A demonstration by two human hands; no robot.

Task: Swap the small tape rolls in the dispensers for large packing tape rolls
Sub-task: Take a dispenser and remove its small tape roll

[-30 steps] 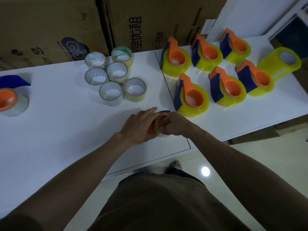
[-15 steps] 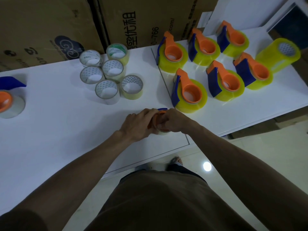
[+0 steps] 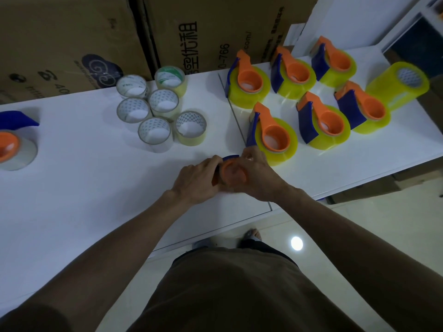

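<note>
Cardboard boxes (image 3: 72, 39) line the wall behind a long white counter (image 3: 72, 188), and the work sits at its near edge. Both hands meet there over one orange-and-blue dispenser (image 3: 231, 172): the left hand (image 3: 195, 182) curls its grip round the dispenser's left side, while the right hand (image 3: 256, 177) wraps over the orange hub from the other side, fingers bent and pinching at the top. Whether a small roll is on that hub is hidden under the fingers.

Beyond the grip and to its right stand six dispensers already carrying large yellow rolls (image 3: 275, 140), so those swaps look finished. One spare large yellow roll (image 3: 398, 86) lies on its side at the far right of that group, well apart from the hands; it is likely meant for the dispenser now held. Beyond the grip and to its left, six small rolls (image 3: 155, 109) stand clustered on end, apparently the ones taken out.

Far to the left of the grip sits another dispenser (image 3: 12, 142) with a pale, clear roll, which seems not yet changed. By this reading, most of the job is done: the held dispenser is mid-swap, and the one at the far left remains.
</note>
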